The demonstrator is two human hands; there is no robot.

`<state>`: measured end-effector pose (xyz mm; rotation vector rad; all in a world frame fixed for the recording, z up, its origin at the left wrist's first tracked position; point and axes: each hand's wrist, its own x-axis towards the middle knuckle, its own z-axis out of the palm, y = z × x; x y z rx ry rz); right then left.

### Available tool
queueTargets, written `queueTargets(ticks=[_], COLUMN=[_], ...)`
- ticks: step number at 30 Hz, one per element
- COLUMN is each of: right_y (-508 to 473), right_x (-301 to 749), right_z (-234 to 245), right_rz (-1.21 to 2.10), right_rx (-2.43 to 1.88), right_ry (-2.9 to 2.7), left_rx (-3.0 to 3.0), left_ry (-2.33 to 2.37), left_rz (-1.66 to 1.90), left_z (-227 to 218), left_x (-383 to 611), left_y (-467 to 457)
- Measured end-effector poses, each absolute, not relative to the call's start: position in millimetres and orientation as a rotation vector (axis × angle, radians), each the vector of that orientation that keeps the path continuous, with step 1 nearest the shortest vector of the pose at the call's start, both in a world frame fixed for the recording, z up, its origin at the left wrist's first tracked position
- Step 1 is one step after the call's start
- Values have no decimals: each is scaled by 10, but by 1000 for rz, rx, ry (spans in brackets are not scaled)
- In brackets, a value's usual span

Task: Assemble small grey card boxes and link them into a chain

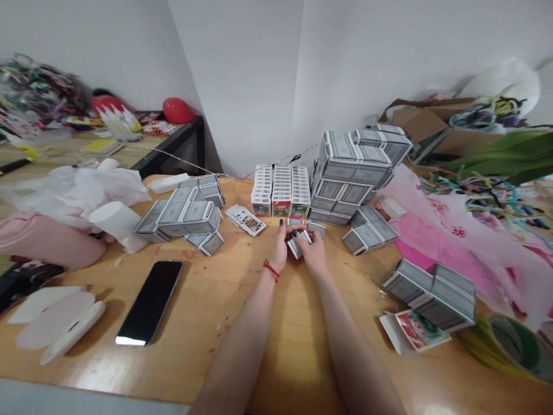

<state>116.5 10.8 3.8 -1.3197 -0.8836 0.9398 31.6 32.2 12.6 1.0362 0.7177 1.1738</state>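
Between both hands is a pack of playing cards with a grey patterned back, partly hidden by fingers. My right hand is closed on it from the right, thumb across its top. My left hand, a red string bracelet at its wrist, grips the pack's far left side with its thumb raised; its other fingers are mostly covered. Just beyond the hands lies another grey pack. Behind stand three upright rows of card packs with white edges and red and green fronts. Loose face-up cards lie fanned to the left.
Grey card packs are stacked in a tall pile, a left pile and a right group. An opened card box lies near green-yellow tape. A phone, white roll and pink cylinder occupy the left.
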Motion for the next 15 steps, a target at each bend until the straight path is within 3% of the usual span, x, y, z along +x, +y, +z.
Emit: queueTargets(ticks=[8,15], right_y=[95,61], right_x=[1238,1179], right_z=[90,95], right_rz=[571,557], right_rx=[-1279,-1277], right_ry=[-885,-962], left_rx=[1253,1305], left_ry=[908,928], left_rz=[1235,1108], left_z=[135,92], left_x=[241,288], left_y=[356,356])
